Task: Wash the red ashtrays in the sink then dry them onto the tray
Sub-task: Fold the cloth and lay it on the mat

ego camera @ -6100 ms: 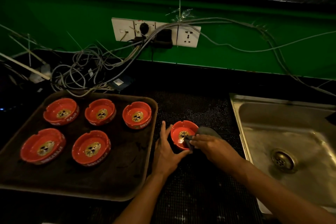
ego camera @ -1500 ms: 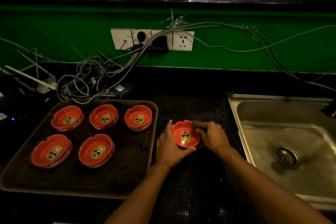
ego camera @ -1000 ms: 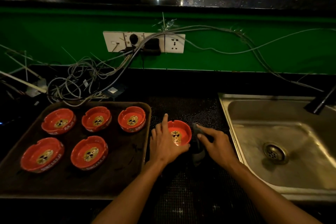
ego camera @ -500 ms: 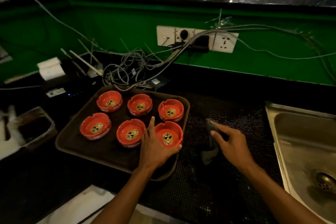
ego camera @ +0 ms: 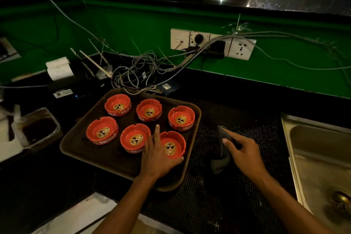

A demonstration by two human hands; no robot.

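The left hand point(ego camera: 158, 155) cups a red ashtray point(ego camera: 173, 145), thumb along its near rim and index finger straight up its left side. The ashtray sits at the near right corner of the brown tray point(ego camera: 197, 118); whether it rests fully on the tray floor is hard to tell in the dim light. Five more ashtrays point(ego camera: 117, 105) fill the tray's left and far parts. To the right, the right hand point(ego camera: 242, 151) grasps a grey cloth point(ego camera: 220, 163) on the black mat point(ego camera: 247, 119). The steel sink point(ego camera: 319, 157) lies far right.

Cable tangle point(ego camera: 136, 74) below wall sockets point(ego camera: 212, 43).
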